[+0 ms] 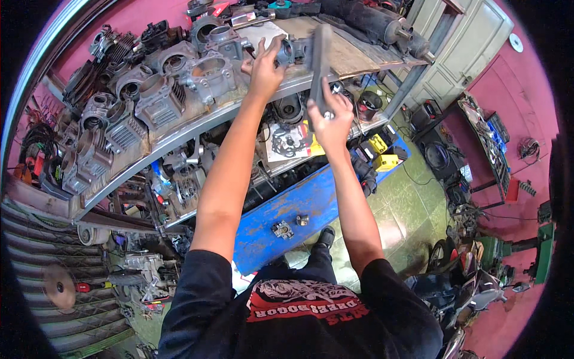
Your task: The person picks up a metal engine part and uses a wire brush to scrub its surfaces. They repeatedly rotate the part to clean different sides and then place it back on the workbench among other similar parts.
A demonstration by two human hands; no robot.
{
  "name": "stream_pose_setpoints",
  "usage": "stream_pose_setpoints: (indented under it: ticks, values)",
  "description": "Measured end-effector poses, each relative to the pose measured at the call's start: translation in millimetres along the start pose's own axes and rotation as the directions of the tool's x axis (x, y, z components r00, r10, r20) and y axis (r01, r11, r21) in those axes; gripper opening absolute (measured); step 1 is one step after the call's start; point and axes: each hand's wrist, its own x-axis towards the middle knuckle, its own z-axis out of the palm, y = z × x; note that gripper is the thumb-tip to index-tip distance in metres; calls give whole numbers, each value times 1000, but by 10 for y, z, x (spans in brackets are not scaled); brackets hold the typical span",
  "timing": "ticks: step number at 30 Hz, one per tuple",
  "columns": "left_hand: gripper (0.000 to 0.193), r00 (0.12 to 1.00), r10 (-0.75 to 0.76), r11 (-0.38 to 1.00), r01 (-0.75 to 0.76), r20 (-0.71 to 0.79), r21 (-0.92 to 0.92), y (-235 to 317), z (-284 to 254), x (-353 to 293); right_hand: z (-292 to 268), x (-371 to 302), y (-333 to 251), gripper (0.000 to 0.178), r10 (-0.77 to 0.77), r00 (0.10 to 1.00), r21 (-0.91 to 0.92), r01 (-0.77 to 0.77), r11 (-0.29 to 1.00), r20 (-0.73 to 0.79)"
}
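My left hand (267, 69) is raised over the front edge of the upper shelf. Its fingers are curled around a small round grey metal part (285, 54) with a ring-like opening. My right hand (332, 119) grips the lower end of a long dark brush (321, 63), which stands nearly upright. The brush is slightly smeared by motion, and its bristle side seems to face the metal part. A gap separates the two. Close to my left hand, a grey engine cylinder block (210, 75) rests on the shelf.
More cylinder blocks (160, 100) crowd the metal-edged upper shelf (173, 140). A muffler (382, 30) lies at its far right. Below, a blue bench (257, 236) bears two small metal parts (282, 230). Yellow boxes (386, 161) stand at its right end. Motorcycle parts (472, 287) fill the lower right.
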Motion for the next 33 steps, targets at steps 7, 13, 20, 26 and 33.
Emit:
stream_pose_setpoints:
  ticks: [7, 13, 20, 26, 33]
  values:
    - [76, 999, 36, 998, -37, -30, -48, 2, 2, -4, 106, -373, -96, 63, -60, 998, 59, 58, 997, 35]
    - [76, 1000, 18, 1000, -18, -9, 1, 32, 3, 17, 116, -35, -164, 60, 0, 999, 26, -1, 1000, 51]
    - [72, 1000, -31, 1000, 31, -4, -5, 86, -42, 1, 44, -136, -56, 60, 0, 999, -3, 0, 1000, -45]
    - [74, 999, 19, 998, -21, -31, -52, -17, 20, 16, 258, -419, -1, 61, 61, 998, 44, -61, 997, 2]
    - [73, 1000, 13, 999, -14, -28, -33, 131, -11, 23, 222, -59, 142, 59, 206, 971, 173, -183, 968, -125]
